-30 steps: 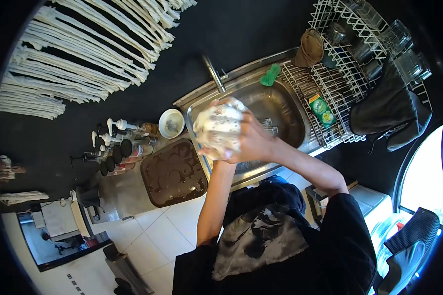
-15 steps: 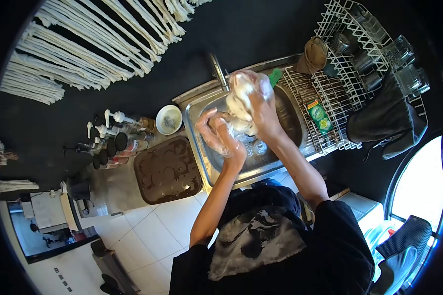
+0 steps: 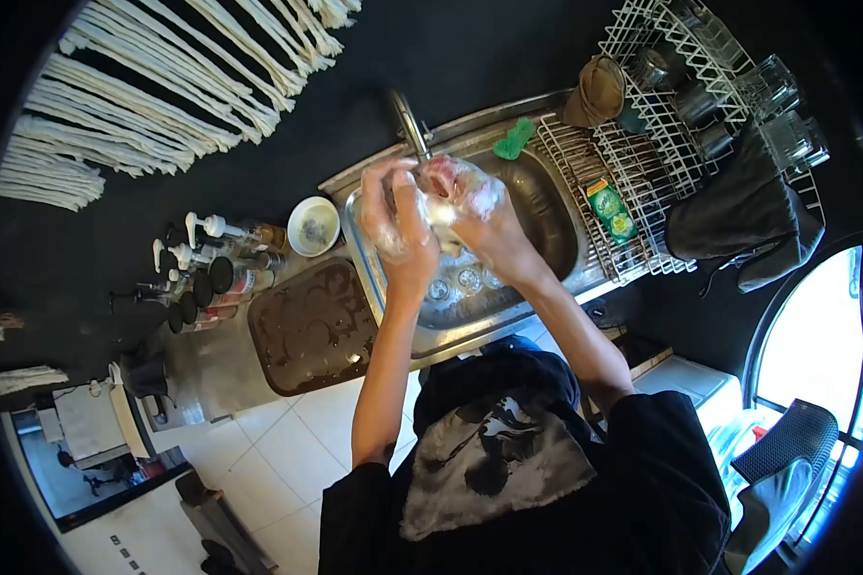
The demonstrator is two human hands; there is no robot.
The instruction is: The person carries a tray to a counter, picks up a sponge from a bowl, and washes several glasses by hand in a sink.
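My right hand (image 3: 484,216), thick with suds, is closed around a soapy whitish cloth (image 3: 443,213) over the sink (image 3: 551,206). Foam hides much of the cloth's shape. Beside it, my left hand (image 3: 398,216) is wet and foamy, with its fingers raised, bent and apart, and nothing visible in its grasp. Below the hands, several clear glasses (image 3: 469,280) stand in the sink's near left part. Behind the hands is the metal faucet (image 3: 410,125). A crumpled green scrubber (image 3: 515,139) lies at the sink's far edge.
A wire dish rack (image 3: 642,216) on the right carries glasses (image 3: 772,86), a brown cloth (image 3: 599,93), a dark cloth (image 3: 738,230) and a green-yellow packet (image 3: 611,211). Left of the sink are a white bowl (image 3: 314,227), a wet brown tray (image 3: 314,326) and several pump bottles (image 3: 221,230).
My left hand has risen toward the faucet, closer to my right hand. My right hand has moved slightly nearer my body with the cloth, uncovering the green scrubber. The camera view has shifted a little.
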